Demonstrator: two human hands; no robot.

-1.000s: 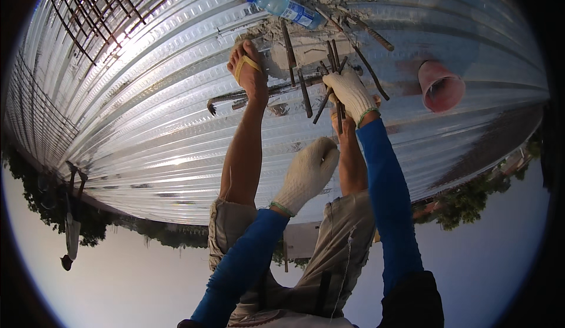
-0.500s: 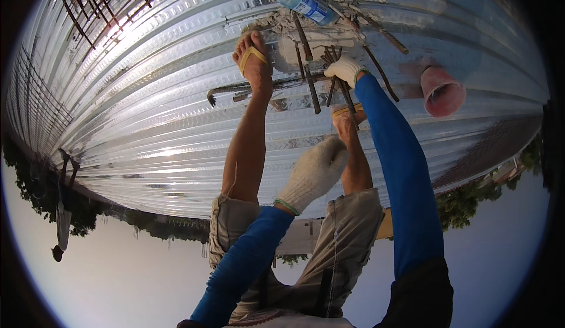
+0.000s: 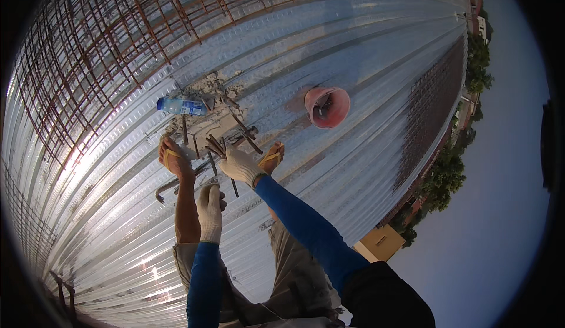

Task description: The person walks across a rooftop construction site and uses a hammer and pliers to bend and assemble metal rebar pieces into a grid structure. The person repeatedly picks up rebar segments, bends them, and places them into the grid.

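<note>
My right hand [image 3: 240, 164], in a white knit glove, is wrapped round a small bundle of short rusty steel rods [image 3: 215, 146]. Just below and to its left, my left hand [image 3: 210, 210], gloved alike, has its fingers curled together; what they hold, if anything, is too small to make out. More cut rods [image 3: 246, 134] lie around a patch of broken concrete [image 3: 210, 129] between and beyond my sandalled feet. Close to my left foot rests a bar with a hooked, claw-like end [image 3: 168, 189].
A clear bottle with a blue cap [image 3: 172, 105] lies on the rubble's left. Right of it, a red bucket [image 3: 312, 114] lies tipped on the ribbed metal decking [image 3: 353, 163]. Rusty rebar mesh [image 3: 126, 40] covers the far left; more mesh [image 3: 432, 107] lies at right.
The view has swung and tilted, bringing in more mesh and sky at right. My left hand has come up closer to the rods, which stay in my right hand.
</note>
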